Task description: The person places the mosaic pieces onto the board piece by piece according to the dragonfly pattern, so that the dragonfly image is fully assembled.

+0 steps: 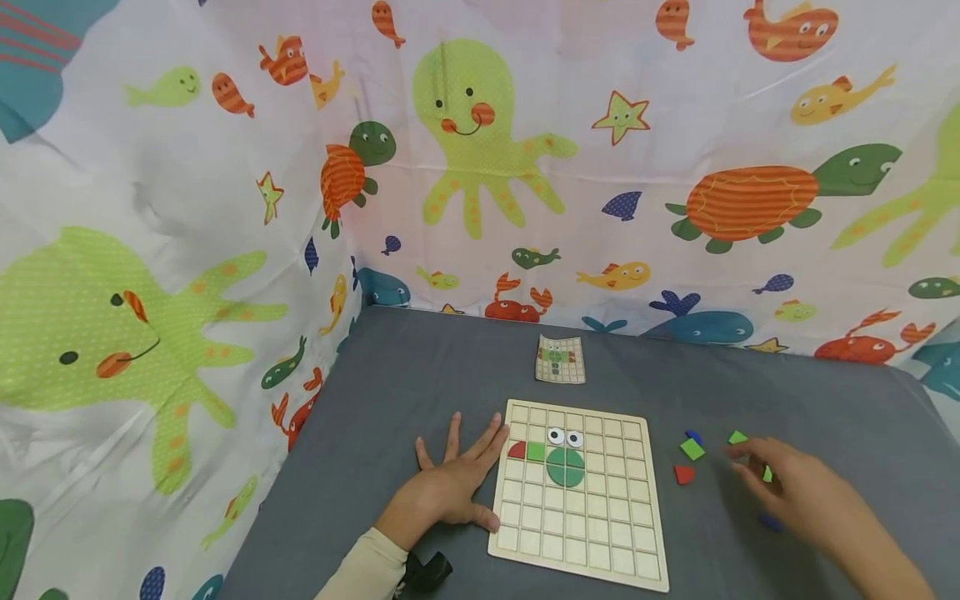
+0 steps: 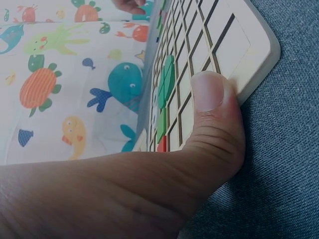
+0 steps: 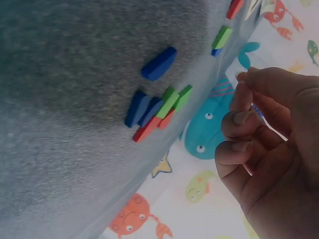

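Note:
My left hand (image 1: 453, 483) spreads its fingers at the left side of a wooden grid board (image 1: 622, 533). The thumb (image 2: 209, 99) presses on the board's rim in the left wrist view. On the grid lie two eye tiles (image 1: 565, 437), a dark green disc of quarter tiles (image 1: 565, 467), a light green square tile (image 1: 536, 452) and a red quarter tile (image 1: 517, 450). To the right, my right hand (image 1: 795, 492) hovers over loose tiles with loosely bent fingers, thumb and forefinger tips close together; no tile shows between them. A green tile (image 1: 738, 437) lies just beyond its fingertips.
Right of the board lie a green tile (image 1: 692, 450), a blue tile (image 1: 693, 436) and a red tile (image 1: 684, 475). Several tiles cluster under the right hand, including a blue one (image 3: 158, 63). A pattern card (image 1: 560, 373) lies behind the board. Printed cloth (image 1: 525, 125) hangs behind the table.

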Demonstrator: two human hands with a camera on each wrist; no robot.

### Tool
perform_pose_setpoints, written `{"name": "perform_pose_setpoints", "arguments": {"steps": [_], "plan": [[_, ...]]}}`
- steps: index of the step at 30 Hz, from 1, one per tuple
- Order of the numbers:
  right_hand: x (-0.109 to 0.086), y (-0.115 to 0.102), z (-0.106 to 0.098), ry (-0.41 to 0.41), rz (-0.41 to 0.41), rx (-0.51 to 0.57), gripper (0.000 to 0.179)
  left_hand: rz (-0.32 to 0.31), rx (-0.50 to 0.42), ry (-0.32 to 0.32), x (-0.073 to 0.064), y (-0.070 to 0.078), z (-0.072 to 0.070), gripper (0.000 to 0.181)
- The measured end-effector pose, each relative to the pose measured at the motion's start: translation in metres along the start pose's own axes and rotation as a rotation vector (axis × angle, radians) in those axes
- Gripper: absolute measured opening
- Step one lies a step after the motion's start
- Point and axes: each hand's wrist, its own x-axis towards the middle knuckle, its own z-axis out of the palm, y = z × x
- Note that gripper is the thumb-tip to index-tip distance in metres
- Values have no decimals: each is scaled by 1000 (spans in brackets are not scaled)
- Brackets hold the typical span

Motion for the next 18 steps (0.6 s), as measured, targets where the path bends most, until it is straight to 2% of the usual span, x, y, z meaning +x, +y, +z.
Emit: {"name": "perform_pose_setpoints", "arguments": {"steps": [3, 8, 18], "plan": [[-1, 2, 2, 25, -4, -14, 22, -22, 14, -9, -2, 6, -5, 128], [3, -6, 9, 65, 0, -38, 23, -12, 10, -5, 0, 2, -3, 129], [19, -19, 19, 16, 69, -29, 34, -32, 41, -5, -3, 7, -4, 129]]}}
